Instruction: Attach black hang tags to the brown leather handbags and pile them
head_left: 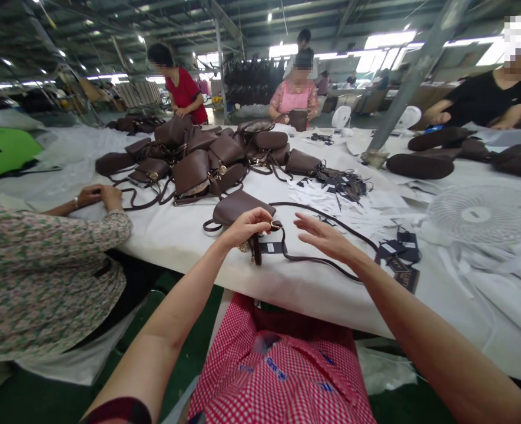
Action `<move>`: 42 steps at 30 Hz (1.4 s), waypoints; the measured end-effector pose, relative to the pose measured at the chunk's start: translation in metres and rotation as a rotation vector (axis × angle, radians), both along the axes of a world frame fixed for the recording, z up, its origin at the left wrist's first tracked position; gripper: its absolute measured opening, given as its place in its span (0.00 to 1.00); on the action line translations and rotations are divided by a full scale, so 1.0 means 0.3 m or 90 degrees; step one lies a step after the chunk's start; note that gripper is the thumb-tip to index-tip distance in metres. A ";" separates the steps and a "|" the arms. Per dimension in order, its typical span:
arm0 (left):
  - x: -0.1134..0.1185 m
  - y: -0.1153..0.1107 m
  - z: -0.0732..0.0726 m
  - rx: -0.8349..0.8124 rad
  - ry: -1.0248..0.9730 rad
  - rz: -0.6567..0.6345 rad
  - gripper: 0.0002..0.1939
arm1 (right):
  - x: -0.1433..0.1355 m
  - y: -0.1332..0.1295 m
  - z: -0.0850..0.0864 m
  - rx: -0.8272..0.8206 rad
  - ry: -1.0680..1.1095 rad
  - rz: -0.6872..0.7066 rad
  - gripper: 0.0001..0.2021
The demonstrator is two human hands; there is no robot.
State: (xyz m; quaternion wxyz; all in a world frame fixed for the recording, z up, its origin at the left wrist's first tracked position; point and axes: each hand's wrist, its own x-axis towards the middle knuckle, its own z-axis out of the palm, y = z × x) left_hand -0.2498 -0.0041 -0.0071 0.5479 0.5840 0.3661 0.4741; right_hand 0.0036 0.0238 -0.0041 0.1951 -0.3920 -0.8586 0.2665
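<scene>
A brown bag (pixel 239 207) lies on the white table in front of me, its long thin strap (pixel 331 219) looping out to the right. My left hand (pixel 252 226) pinches the strap end at its gold buckle (pixel 276 225), at the bag's near right corner. To the right, my right hand (pixel 322 234) hovers over the strap loop with its fingers apart, holding nothing. Below my left hand are a gold charm (pixel 243 247) and a dark tag with a white label (pixel 271 248). Several dark tags (pixel 407 246) lie by the far end of the strap loop.
Brown bags (pixel 191 172) are heaped beyond, beside a pile of black tags (pixel 342 184). A co-worker's floral sleeve (pixel 66 235) is close on the left. A white fan (pixel 481 215) and a grey post (pixel 412 82) stand right. Other people work across the table (pixel 225 275).
</scene>
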 end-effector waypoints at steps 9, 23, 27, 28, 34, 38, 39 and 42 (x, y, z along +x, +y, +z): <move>-0.032 0.015 -0.116 0.198 0.348 0.024 0.12 | -0.203 0.014 0.075 -0.175 0.045 0.080 0.20; -0.087 0.085 -0.273 0.452 0.666 0.135 0.18 | 0.071 -0.149 0.117 -0.102 0.096 -0.185 0.19; -0.110 0.097 -0.273 0.418 0.643 0.131 0.17 | 0.120 -0.149 0.068 -0.168 0.065 -0.173 0.22; -0.118 0.098 -0.271 0.404 0.640 0.113 0.17 | 0.126 -0.143 0.053 -0.198 0.060 -0.167 0.24; -0.180 0.083 -0.220 0.300 0.632 0.016 0.21 | 0.179 -0.102 -0.012 -0.220 0.000 -0.076 0.26; -0.219 0.041 -0.175 0.261 0.611 -0.031 0.09 | 0.187 -0.087 -0.035 -0.130 -0.050 -0.061 0.18; -0.230 0.030 -0.166 0.256 0.610 -0.038 0.07 | 0.181 -0.087 -0.036 -0.114 -0.056 -0.055 0.16; -0.256 0.004 -0.142 0.235 0.627 -0.042 0.05 | 0.150 -0.084 -0.035 -0.102 -0.050 -0.049 0.13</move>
